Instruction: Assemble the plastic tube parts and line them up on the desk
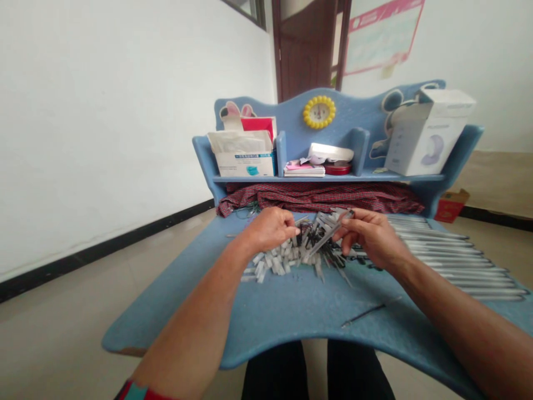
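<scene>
On the blue desk (283, 316) lies a loose pile of small clear and black pen parts (277, 260). My right hand (366, 233) pinches a clear pen barrel (325, 240) that slants down to the left over the pile. At the pile's back left, my left hand (275, 228) has its fingers pressed together near a small black part; whether it grips that part is too small to tell. A row of assembled-looking pens (449, 258) lies to the right, partly behind my right forearm. One thin dark refill (366, 314) rests near the front edge.
A checked cloth (325, 197) lies along the back of the desk, below a shelf (250, 179). The shelf bears a mask box (245, 164), a white box (428, 133), and papers beside a red round case (337, 168). A yellow flower-shaped clock (318, 112) is above.
</scene>
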{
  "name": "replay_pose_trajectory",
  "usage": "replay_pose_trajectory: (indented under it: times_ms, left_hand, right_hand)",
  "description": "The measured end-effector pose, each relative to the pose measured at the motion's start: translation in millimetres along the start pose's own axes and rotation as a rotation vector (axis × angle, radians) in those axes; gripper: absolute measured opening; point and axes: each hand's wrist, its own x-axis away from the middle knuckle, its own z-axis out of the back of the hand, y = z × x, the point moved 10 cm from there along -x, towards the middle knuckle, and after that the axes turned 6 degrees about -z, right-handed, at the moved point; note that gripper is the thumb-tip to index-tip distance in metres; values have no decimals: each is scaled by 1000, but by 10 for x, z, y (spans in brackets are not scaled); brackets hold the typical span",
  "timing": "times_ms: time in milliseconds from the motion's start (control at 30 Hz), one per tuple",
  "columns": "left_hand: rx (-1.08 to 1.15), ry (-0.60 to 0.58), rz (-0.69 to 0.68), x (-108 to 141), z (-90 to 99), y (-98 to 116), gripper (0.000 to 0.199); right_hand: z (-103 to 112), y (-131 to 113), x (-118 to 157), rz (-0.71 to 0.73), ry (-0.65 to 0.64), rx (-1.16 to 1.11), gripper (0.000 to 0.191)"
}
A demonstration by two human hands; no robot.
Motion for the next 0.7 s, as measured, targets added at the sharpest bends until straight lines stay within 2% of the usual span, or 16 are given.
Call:
replay_pose_trajectory:
  times_ms: [67, 167, 367, 567, 700]
  left_hand:
    - [-66, -130, 26, 9, -98, -121, 12]
    - [-108, -232, 33, 39, -200, -184, 10]
    - [-92, -353, 57, 129, -313, -153, 13]
    - [-141, -508, 303, 278, -457, -335, 14]
    - [-148, -533, 335, 288, -531, -326, 17]
  right_hand:
    - [-18, -8, 15, 3, -4, 9, 14]
    - [-85, -10, 48, 7, -31, 11, 16]
    - [-159, 50, 62, 10, -77, 34, 18]
    - [-173, 94, 56, -13, -94, 49, 19]
    - [-203, 80, 72, -10, -103, 58, 17]
